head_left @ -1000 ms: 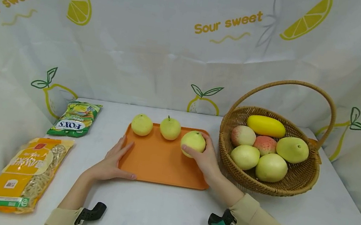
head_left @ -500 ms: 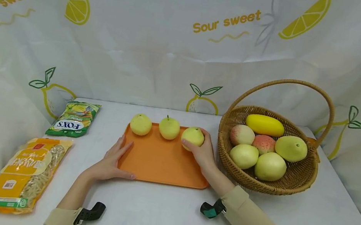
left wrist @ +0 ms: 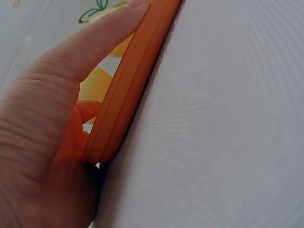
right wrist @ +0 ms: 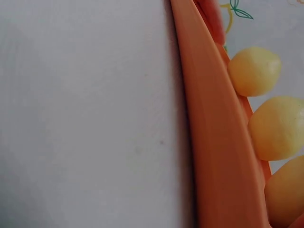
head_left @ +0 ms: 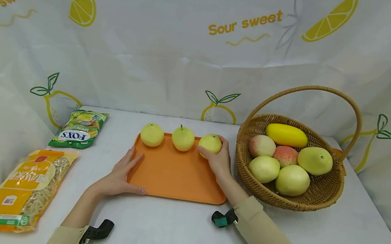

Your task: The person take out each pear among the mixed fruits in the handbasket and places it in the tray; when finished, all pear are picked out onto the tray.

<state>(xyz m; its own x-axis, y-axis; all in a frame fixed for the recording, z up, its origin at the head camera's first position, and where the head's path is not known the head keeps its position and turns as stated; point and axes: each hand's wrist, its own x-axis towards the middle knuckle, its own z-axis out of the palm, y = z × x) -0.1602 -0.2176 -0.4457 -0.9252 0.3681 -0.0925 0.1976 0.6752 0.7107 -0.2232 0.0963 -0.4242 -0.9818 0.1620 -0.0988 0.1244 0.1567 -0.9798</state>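
Note:
My right hand grips a round yellow-green pear at the back right corner of an orange tray. Thumb and fingers lie on either side of the fruit. Left of it, a pear with a tall stem and another pear sit along the tray's back edge, making a row. My left hand rests at the tray's left side, its fingers spread along that edge and the thumb on the front rim. In the right wrist view the row of pears shows beyond the tray's front wall.
Close to the tray's right side stands a wicker basket with a tall handle, holding a yellow papaya-like fruit, peaches and several pale green fruits. At left lie a green Fox's bag and a yellow food bag.
The right hand has carried its pear toward the back of the tray, into line with the other two. The left hand has stayed at the tray's left side.

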